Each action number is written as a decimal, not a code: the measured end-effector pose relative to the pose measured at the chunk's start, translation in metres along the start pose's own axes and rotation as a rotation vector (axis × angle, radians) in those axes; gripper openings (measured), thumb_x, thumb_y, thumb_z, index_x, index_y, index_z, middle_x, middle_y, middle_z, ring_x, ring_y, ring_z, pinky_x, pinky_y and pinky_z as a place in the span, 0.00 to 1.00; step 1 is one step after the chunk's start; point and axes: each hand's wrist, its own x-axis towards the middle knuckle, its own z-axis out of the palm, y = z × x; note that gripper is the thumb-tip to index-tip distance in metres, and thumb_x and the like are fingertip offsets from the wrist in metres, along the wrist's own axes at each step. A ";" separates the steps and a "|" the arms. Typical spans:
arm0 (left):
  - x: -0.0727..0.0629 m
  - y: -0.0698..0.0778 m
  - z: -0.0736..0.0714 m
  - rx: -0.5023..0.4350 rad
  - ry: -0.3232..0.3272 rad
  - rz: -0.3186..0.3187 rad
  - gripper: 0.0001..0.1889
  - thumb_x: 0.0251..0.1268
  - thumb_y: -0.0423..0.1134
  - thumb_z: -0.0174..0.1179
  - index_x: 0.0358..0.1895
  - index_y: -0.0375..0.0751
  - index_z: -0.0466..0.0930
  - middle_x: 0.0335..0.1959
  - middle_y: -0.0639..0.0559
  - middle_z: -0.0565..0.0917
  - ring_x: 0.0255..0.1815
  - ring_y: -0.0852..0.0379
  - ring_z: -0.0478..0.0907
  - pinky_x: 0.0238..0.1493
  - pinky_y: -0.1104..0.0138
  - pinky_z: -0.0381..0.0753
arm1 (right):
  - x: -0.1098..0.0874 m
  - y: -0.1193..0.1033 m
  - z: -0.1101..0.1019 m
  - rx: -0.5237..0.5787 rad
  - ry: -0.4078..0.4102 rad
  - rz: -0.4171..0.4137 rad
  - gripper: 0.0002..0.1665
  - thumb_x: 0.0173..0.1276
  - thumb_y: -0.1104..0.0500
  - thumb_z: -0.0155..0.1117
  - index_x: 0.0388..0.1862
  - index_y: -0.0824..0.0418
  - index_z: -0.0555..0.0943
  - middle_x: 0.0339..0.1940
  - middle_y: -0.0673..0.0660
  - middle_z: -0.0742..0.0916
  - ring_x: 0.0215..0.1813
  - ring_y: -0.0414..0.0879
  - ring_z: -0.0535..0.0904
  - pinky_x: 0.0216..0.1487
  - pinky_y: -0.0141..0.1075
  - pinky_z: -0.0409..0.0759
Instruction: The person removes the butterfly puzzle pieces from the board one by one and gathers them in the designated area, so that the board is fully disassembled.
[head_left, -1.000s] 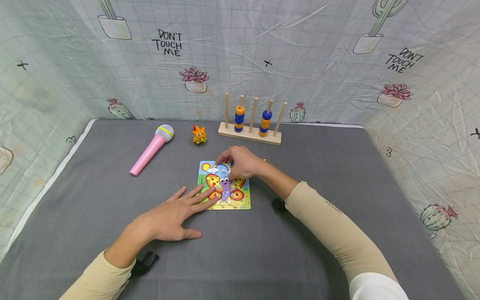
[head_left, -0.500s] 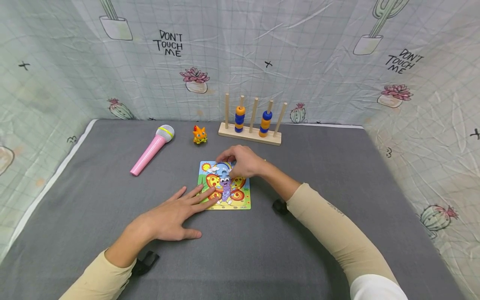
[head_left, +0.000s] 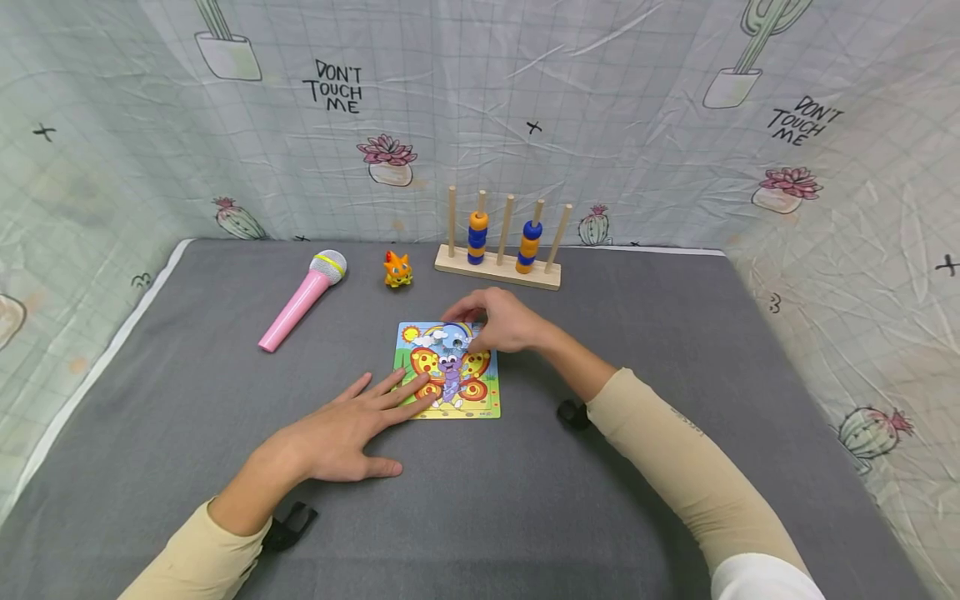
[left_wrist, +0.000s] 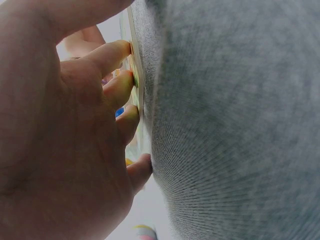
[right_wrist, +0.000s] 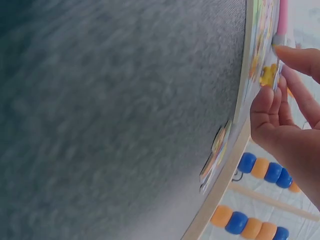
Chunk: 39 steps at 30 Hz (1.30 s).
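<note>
A jigsaw puzzle [head_left: 483, 403] with a butterfly picture lies flat on the grey cloth, a small dark gap showing near its top. My left hand [head_left: 337, 437] rests with spread, straight fingers on its lower left corner; in the left wrist view, fingertips [left_wrist: 127, 80] press along the board's edge. Over the upper right part, my right hand [head_left: 504, 321] is bent, its thumb and fingers pinching a small puzzle piece [right_wrist: 269, 75] with yellow on it. The hand hides that corner in the head view. More loose pieces [right_wrist: 216, 155] lie beside the board in the right wrist view.
Behind the puzzle stands a wooden peg rack [head_left: 497, 267] with blue and orange beads on two pegs. A small orange toy figure [head_left: 397, 269] and a pink toy microphone [head_left: 303, 302] are at the back left. A printed cloth [head_left: 480, 108] hangs behind the table.
My right hand has shifted slightly right and back, uncovering more of the puzzle's top and the dark gap. My left hand has stayed in place.
</note>
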 end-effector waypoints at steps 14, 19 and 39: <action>0.000 0.000 0.001 0.002 0.005 -0.004 0.50 0.64 0.54 0.71 0.85 0.61 0.51 0.88 0.56 0.49 0.88 0.39 0.42 0.80 0.31 0.44 | -0.018 0.016 -0.010 0.122 0.015 0.005 0.33 0.55 0.71 0.77 0.62 0.56 0.86 0.57 0.52 0.89 0.56 0.48 0.83 0.53 0.39 0.81; 0.000 0.000 0.001 0.001 0.006 -0.005 0.50 0.64 0.54 0.71 0.85 0.61 0.50 0.88 0.56 0.50 0.88 0.39 0.42 0.81 0.31 0.44 | -0.025 0.021 -0.014 0.125 0.025 0.029 0.32 0.56 0.71 0.77 0.62 0.56 0.86 0.58 0.52 0.89 0.57 0.49 0.82 0.56 0.41 0.80; 0.000 0.001 0.001 -0.001 0.008 0.004 0.51 0.64 0.53 0.72 0.86 0.60 0.50 0.88 0.56 0.49 0.88 0.39 0.43 0.81 0.32 0.43 | -0.055 0.046 -0.036 0.112 0.079 0.098 0.34 0.55 0.72 0.76 0.62 0.56 0.86 0.60 0.53 0.88 0.60 0.51 0.82 0.55 0.44 0.81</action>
